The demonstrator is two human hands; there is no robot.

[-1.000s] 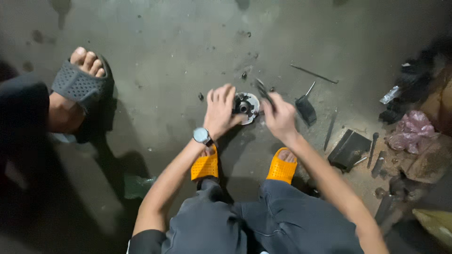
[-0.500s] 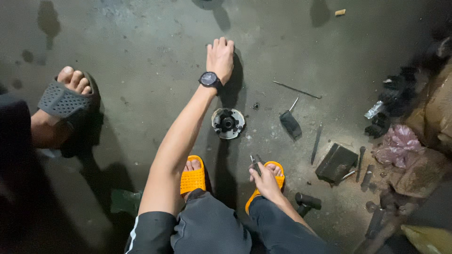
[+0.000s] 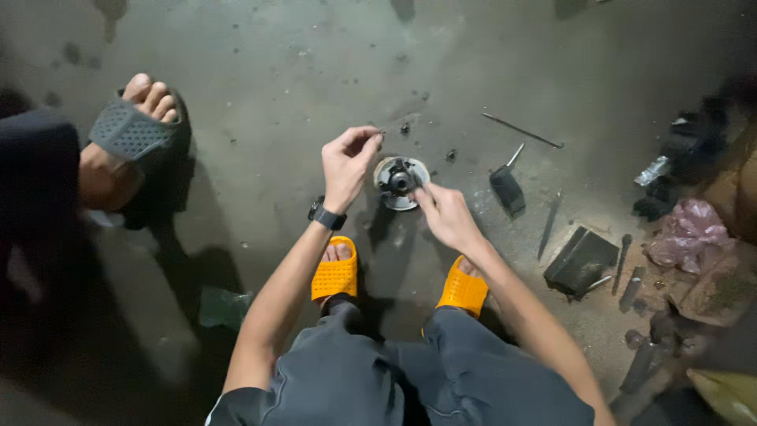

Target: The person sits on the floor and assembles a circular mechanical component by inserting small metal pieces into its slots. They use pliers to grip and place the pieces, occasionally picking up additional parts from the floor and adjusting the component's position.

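Head view, left hand perhaps pinching pin, right hand at round metal part

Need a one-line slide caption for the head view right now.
Squatting in orange slides, left hand pinches a small part while right hand touches a round metal assembly on the concrete floor.

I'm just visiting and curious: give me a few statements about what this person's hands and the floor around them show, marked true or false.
1. The left hand pinches a small part above the floor. True.
2. The right hand rests on the black-handled tool. False: it touches the round metal part.
3. The person wears orange sandals. True.
4. A watch sits on the right wrist. False: it is on the left wrist.
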